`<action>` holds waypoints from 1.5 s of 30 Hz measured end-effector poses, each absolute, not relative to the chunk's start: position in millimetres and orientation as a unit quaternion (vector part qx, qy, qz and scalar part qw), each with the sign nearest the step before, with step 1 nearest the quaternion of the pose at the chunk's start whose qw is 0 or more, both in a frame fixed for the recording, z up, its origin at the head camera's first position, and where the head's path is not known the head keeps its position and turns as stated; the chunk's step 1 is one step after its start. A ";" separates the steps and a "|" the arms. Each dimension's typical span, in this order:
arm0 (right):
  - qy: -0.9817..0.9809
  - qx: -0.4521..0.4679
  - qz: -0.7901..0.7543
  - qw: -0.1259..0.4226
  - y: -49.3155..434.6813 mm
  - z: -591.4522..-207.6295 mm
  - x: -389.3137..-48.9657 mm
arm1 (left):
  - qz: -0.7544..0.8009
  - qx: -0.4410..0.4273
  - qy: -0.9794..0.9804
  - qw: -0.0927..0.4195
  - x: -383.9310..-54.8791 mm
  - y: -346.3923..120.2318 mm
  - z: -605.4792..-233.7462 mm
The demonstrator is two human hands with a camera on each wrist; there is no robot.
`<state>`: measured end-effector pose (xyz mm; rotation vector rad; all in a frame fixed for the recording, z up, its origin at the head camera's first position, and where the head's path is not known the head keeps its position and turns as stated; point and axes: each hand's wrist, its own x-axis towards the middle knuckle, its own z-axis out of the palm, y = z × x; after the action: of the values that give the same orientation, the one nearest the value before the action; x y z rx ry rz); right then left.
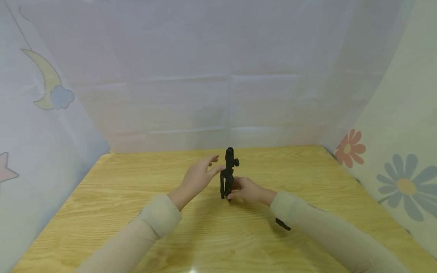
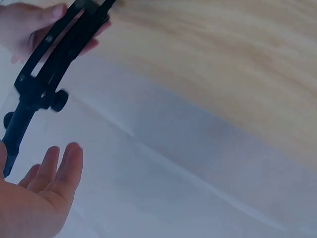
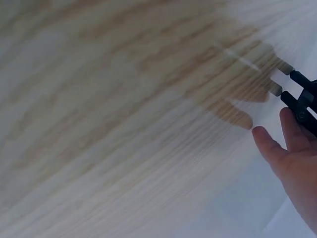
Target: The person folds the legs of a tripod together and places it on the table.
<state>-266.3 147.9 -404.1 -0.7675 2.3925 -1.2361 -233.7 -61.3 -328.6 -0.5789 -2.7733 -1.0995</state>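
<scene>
A small black tripod (image 1: 229, 167) with folded legs stands upright on the wooden table, a round knob sticking out on its right side. My right hand (image 1: 248, 189) grips the legs low down; in the left wrist view its thumb lies along one leg and fingertips show behind. The leg ends (image 3: 300, 106) appear in the right wrist view, close over the tabletop. Beside the tripod's upper part, my left hand (image 1: 201, 172) is held with its fingers extended and spread, thumb tip right at the shaft. The left wrist view shows the tripod's knobs (image 2: 59, 100) near those fingers (image 2: 69, 168).
The light wood table (image 1: 136, 182) reaches back to a pale hanging sheet (image 1: 191, 106). Printed sheets flank it, with a moon (image 1: 47, 76) on the left and flowers (image 1: 406, 185) on the right. A small black piece (image 1: 282, 223) shows below my right cuff.
</scene>
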 end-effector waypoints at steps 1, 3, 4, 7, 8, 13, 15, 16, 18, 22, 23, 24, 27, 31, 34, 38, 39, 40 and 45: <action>0.842 -0.274 -0.434 0.164 147.6 -403.5 -265.3 | -0.368 -0.193 -0.908 0.056 -234.2 -60.1 -324.2; 0.846 -0.279 -0.429 0.150 147.1 -401.7 -263.0 | -0.379 -0.199 -0.902 0.060 -235.5 -57.5 -316.6; 0.848 -0.279 -0.426 0.145 147.3 -400.9 -261.7 | -0.384 -0.197 -0.900 0.059 -236.0 -56.2 -313.5; 0.863 -0.271 -0.405 0.132 149.1 -397.6 -257.0 | -0.405 -0.184 -0.894 0.049 -236.6 -54.8 -306.8; 0.870 -0.265 -0.396 0.127 150.1 -396.4 -255.3 | -0.414 -0.176 -0.892 0.045 -236.6 -55.4 -305.7; 0.904 -0.239 -0.342 0.096 158.9 -390.3 -245.9 | -0.463 -0.142 -0.874 0.021 -238.0 -63.5 -307.6; 0.913 -0.228 -0.328 0.087 163.0 -388.1 -242.4 | -0.473 -0.133 -0.871 0.014 -238.7 -66.9 -310.3; 0.916 -0.222 -0.324 0.083 165.5 -387.2 -241.0 | -0.476 -0.129 -0.870 0.011 -239.4 -68.3 -311.9; 0.920 -0.219 -0.317 0.075 170.4 -385.0 -238.9 | -0.482 -0.121 -0.868 0.002 -240.0 -71.2 -314.8; 0.927 -0.222 -0.298 0.058 178.5 -381.1 -236.9 | -0.484 -0.115 -0.868 -0.008 -242.6 -78.4 -321.5; 0.928 -0.225 -0.293 0.054 179.8 -379.6 -236.4 | -0.485 -0.114 -0.867 -0.012 -243.0 -80.5 -323.2; 0.929 -0.226 -0.289 0.051 180.6 -378.2 -236.1 | -0.485 -0.112 -0.867 -0.014 -243.2 -82.5 -324.6; 0.931 -0.232 -0.277 0.049 181.8 -373.9 -235.1 | -0.489 -0.103 -0.866 -0.020 -242.8 -87.7 -328.2; 0.931 -0.243 -0.268 0.048 182.7 -369.7 -233.8 | -0.506 -0.094 -0.857 -0.031 -243.0 -93.0 -333.3; 0.931 -0.250 -0.264 0.039 184.6 -367.1 -234.7 | -0.524 -0.090 -0.846 -0.044 -244.9 -96.1 -338.8; 0.930 -0.266 -0.253 0.020 188.9 -364.5 -236.8 | -0.532 -0.083 -0.841 -0.050 -244.9 -98.7 -347.3; 0.929 -0.272 -0.251 0.017 190.0 -364.2 -237.5 | -0.530 -0.084 -0.842 -0.049 -244.3 -99.3 -349.0; 0.928 -0.278 -0.249 0.013 191.0 -364.2 -238.3 | -0.530 -0.080 -0.843 -0.048 -243.9 -99.8 -350.5; 0.923 -0.291 -0.250 -0.008 195.9 -365.4 -239.7 | -0.521 -0.079 -0.849 -0.047 -241.5 -101.0 -356.8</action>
<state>-239.7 195.9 -365.4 -0.9188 2.9151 -0.7888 -241.5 -101.0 -356.8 -0.2549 -2.7500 -1.6864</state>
